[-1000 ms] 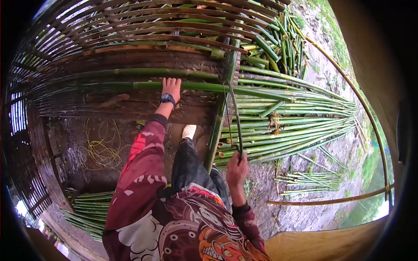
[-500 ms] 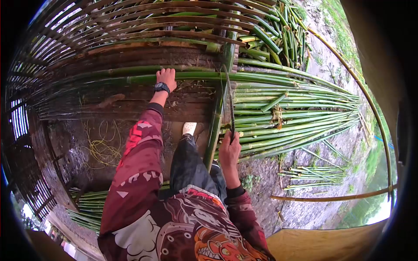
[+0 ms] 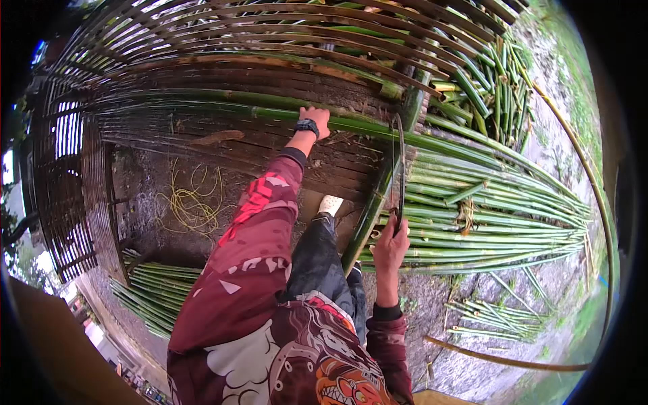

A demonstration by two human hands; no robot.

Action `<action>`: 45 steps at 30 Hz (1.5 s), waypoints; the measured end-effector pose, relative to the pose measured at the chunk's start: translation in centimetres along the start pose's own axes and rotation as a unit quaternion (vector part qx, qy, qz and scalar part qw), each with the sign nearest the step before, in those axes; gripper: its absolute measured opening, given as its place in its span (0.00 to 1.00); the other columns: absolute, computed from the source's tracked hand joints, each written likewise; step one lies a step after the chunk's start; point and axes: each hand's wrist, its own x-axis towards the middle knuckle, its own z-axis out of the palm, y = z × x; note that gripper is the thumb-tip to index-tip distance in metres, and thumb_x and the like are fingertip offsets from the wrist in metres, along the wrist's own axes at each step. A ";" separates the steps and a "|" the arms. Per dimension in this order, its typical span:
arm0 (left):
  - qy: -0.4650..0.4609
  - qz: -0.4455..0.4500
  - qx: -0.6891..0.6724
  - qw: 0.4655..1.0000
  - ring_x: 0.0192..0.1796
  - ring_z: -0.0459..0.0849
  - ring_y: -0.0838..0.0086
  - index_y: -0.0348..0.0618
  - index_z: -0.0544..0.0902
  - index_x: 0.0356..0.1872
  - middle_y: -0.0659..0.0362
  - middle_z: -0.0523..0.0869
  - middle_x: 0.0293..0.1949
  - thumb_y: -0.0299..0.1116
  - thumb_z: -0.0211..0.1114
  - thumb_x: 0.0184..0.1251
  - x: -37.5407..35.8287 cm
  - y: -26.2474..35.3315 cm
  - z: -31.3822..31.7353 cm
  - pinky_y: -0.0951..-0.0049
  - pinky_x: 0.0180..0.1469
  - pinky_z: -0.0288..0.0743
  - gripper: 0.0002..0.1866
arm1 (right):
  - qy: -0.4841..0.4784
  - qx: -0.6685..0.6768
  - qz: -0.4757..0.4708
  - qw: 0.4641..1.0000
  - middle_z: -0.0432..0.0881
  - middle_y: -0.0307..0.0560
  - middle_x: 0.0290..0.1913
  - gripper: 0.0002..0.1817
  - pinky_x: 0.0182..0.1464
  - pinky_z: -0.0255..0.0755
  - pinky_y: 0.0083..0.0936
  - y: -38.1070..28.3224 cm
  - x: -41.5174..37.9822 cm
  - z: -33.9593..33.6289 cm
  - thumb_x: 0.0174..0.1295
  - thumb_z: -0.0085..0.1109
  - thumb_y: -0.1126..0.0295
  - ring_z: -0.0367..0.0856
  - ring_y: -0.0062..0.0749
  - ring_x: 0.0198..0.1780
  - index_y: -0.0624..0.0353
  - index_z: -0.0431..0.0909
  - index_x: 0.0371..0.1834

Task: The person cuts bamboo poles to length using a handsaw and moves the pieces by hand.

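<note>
My left hand [image 3: 315,123], with a dark watch on its wrist, is wrapped over a long green bamboo pole [image 3: 270,113] that lies across a bench of dark slats [image 3: 283,152]. My right hand [image 3: 391,244] grips the lower end of a curved bow-like saw [image 3: 401,172]. The saw's upper part crosses the pole, beside the bamboo crossbar [image 3: 370,226] at the bench's right edge. Whether the blade is cutting into the pole is too small to tell.
Tied bundles of green bamboo [image 3: 499,216] fan out on the right. Short cut pieces [image 3: 496,94] are piled at the upper right. Yellow cord [image 3: 196,202] lies on the ground at left, near more poles [image 3: 155,293]. A slatted rack arches overhead.
The whole view has shifted, so the scene appears farther right and slightly turned. Both hands keep their holds, the left on the pole and the right on the saw.
</note>
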 end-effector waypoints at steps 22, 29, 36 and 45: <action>-0.087 0.127 -0.034 0.988 0.57 0.90 0.55 0.45 0.89 0.52 0.48 0.91 0.53 0.41 0.67 0.54 -10.4 6.5 5.9 0.55 0.60 0.83 0.23 | 0.063 -0.068 -0.046 0.995 0.80 0.56 0.25 0.15 0.31 0.69 0.42 7.6 -9.1 -7.4 0.79 0.57 0.61 0.75 0.47 0.24 0.64 0.78 0.43; -0.213 0.267 0.003 0.940 0.53 0.91 0.49 0.37 0.88 0.50 0.39 0.90 0.49 0.45 0.66 0.54 -21.9 14.0 12.2 0.49 0.56 0.84 0.26 | 0.195 -0.134 0.027 0.971 0.82 0.61 0.31 0.15 0.36 0.71 0.44 13.5 -12.3 -17.3 0.78 0.58 0.61 0.80 0.52 0.31 0.64 0.80 0.45; -0.240 0.326 -0.043 0.913 0.48 0.91 0.45 0.34 0.89 0.43 0.38 0.91 0.43 0.38 0.67 0.53 -33.2 24.2 15.8 0.51 0.54 0.85 0.20 | 0.223 -0.330 0.096 0.912 0.85 0.67 0.43 0.25 0.45 0.77 0.53 23.9 -13.5 -24.4 0.76 0.57 0.49 0.85 0.65 0.44 0.66 0.81 0.52; -0.262 0.402 0.008 0.877 0.39 0.93 0.50 0.37 0.91 0.31 0.42 0.91 0.33 0.29 0.68 0.44 -44.1 38.6 22.3 0.54 0.41 0.87 0.11 | 0.245 -0.405 0.288 0.832 0.83 0.65 0.50 0.42 0.41 0.83 0.53 35.8 -23.5 -33.4 0.75 0.54 0.40 0.88 0.62 0.44 0.65 0.63 0.77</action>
